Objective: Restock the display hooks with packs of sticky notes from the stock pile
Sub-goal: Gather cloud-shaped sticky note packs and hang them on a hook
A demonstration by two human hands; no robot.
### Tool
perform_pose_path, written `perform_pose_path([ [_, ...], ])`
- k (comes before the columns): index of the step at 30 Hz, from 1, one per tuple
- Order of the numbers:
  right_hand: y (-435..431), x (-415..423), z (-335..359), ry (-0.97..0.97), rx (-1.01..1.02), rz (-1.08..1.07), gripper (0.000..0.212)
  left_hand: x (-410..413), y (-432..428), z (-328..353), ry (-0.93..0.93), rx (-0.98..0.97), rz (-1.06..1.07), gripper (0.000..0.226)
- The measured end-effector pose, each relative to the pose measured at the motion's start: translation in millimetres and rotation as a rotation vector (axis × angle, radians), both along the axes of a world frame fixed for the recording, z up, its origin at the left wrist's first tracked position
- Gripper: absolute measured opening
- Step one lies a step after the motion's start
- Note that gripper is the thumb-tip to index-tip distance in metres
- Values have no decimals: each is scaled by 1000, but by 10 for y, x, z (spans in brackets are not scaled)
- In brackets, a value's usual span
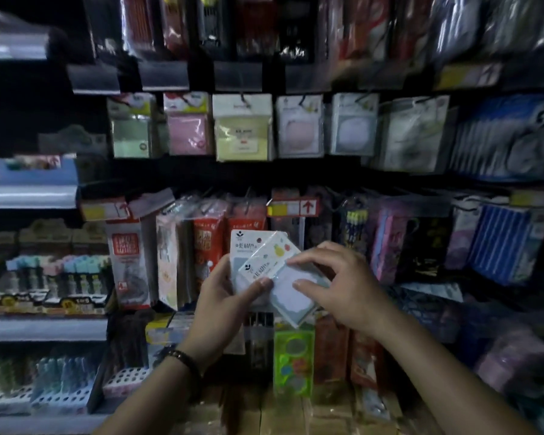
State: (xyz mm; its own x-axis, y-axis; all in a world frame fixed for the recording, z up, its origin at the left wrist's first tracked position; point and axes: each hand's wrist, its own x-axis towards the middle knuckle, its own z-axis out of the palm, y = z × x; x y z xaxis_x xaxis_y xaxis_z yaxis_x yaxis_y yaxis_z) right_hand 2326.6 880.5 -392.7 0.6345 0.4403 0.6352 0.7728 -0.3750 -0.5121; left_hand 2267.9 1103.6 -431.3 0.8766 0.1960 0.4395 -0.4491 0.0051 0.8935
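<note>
My left hand (225,291) grips a small stack of white "BE HAPPY" sticky-note packs (245,249) in front of the lower shelf row. The front pack (288,277) is tilted, its lower end pointing down to the right. My right hand (336,284) pinches that tilted pack with thumb and fingertips. Above, a row of display hooks carries sticky-note packs: green (132,125), pink (187,124), yellow (243,127), a round pink one (299,127) and a round pale blue one (353,124).
Hanging stationery packs crowd the row behind my hands, with red-arrow price tags (294,207) on the rail. A green stencil pack (293,361) and other goods stand below. Shelves of pens (44,277) fill the left side. The image is dim and blurred at its edges.
</note>
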Motion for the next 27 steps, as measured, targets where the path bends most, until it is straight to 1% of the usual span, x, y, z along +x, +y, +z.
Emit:
perform_pose_path([
  [2, -108, 90, 198, 55, -10, 9, 35, 82, -75, 249, -39, 4, -5, 47],
  [4, -187, 176, 366, 64, 40, 26, 40, 197, -160, 472, -83, -8, -6, 50],
  [6, -256, 243, 527, 87, 158, 57, 42, 334, -236, 660, -117, -33, -26, 45],
  [8, -339, 311, 677, 115, 285, 42, 43, 466, -292, 847, -134, -51, -55, 39],
  [11, -530, 519, 885, 79, 424, 13, 50, 658, -331, 1136, -143, -33, -147, 44],
  [13, -663, 666, 1023, 58, 466, -19, 49, 780, -339, 1319, -155, -6, -166, 46],
  [18, -832, 1044, 1268, 28, 546, -118, 49, 1026, -416, 1670, -135, 59, -94, 43],
  [23, -758, 1305, 1413, 3, 621, -100, 51, 1225, -530, 1825, -112, 154, -25, 37],
  [27, -674, 1467, 1562, -97, 635, -115, 52, 1270, -564, 1920, -114, 230, -4, 35],
])
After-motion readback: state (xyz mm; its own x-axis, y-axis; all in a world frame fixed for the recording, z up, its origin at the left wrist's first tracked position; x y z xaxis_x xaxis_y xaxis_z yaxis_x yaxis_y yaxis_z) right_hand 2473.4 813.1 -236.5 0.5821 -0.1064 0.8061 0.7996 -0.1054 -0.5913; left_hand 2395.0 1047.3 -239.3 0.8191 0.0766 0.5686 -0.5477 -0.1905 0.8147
